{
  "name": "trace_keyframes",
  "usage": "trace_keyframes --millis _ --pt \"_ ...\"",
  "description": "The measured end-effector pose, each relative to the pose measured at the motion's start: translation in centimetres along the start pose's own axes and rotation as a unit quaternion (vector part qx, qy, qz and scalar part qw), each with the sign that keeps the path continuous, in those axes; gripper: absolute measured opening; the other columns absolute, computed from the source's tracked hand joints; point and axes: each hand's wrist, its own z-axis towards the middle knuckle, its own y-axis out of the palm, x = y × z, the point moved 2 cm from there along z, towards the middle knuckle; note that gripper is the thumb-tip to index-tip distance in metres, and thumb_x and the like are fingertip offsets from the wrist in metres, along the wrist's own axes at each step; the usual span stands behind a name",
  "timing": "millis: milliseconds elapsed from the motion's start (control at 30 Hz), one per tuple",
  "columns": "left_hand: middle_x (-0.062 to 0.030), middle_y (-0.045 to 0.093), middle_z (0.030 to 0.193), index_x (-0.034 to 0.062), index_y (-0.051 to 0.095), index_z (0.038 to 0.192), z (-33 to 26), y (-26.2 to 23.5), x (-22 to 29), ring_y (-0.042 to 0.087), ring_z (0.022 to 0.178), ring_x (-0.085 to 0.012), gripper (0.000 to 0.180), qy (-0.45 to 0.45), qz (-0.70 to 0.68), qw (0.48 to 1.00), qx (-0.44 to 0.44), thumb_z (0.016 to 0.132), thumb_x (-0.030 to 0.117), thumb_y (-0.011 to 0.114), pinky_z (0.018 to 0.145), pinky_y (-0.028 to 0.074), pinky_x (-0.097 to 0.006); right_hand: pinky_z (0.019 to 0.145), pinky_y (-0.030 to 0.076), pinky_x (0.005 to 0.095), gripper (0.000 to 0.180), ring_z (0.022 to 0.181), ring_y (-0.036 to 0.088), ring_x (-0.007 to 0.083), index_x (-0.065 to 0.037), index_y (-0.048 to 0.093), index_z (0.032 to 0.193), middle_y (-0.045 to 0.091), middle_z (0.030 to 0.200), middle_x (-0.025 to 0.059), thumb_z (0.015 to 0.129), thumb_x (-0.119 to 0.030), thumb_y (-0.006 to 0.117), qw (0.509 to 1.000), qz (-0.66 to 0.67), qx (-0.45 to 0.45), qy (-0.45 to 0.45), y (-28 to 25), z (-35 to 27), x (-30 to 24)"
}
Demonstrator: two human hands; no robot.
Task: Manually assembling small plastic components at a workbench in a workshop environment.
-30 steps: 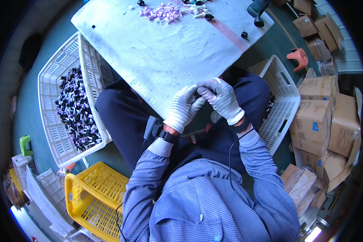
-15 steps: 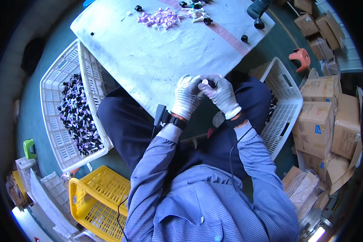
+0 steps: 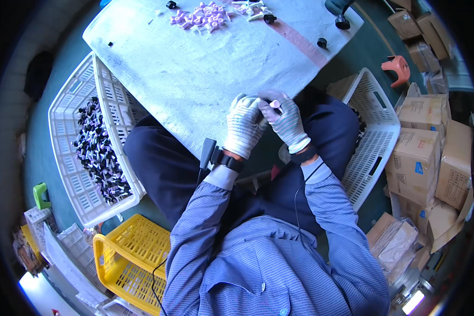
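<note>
Both hands wear white striped knit gloves and meet in front of me, by the near edge of the white-covered table (image 3: 195,79). A small pale pink plastic piece (image 3: 274,104) with a round end is pinched in the fingers of my right hand (image 3: 290,124). Close against it, my left hand (image 3: 242,126) has its fingers curled in; what they hold, if anything, is hidden. Farther back on the table lie a heap of pink plastic pieces (image 3: 200,17), some white pieces (image 3: 253,10) and loose black caps (image 3: 269,19).
A white basket (image 3: 102,89) at my left holds many black-and-pink pieces (image 3: 97,152); a yellow crate (image 3: 134,231) lies nearer. Another white basket (image 3: 374,147) stands at my right, beside stacked cardboard boxes (image 3: 413,163) and an orange stool (image 3: 396,69). A dark device (image 3: 342,20) sits on the table's right corner.
The pink piece and my right fingers have shifted slightly to the right, with the hands still together. The table appears a little higher and farther left in view.
</note>
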Motion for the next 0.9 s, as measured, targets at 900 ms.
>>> trace_keyframes --millis 900 --pt "-0.0134 0.066 0.102 0.0065 0.065 0.11 -3.3 -3.1 -0.1 0.061 0.102 -0.035 0.027 -0.067 0.005 0.996 0.058 0.086 0.017 0.066 0.102 0.043 -0.048 0.069 0.047 0.0443 0.023 0.071 0.06 0.036 -0.008 0.06 0.07 0.062 0.07 0.0112 0.089 -0.022 0.062 0.988 -0.085 0.107 -0.071 2.1 1.1 2.9"
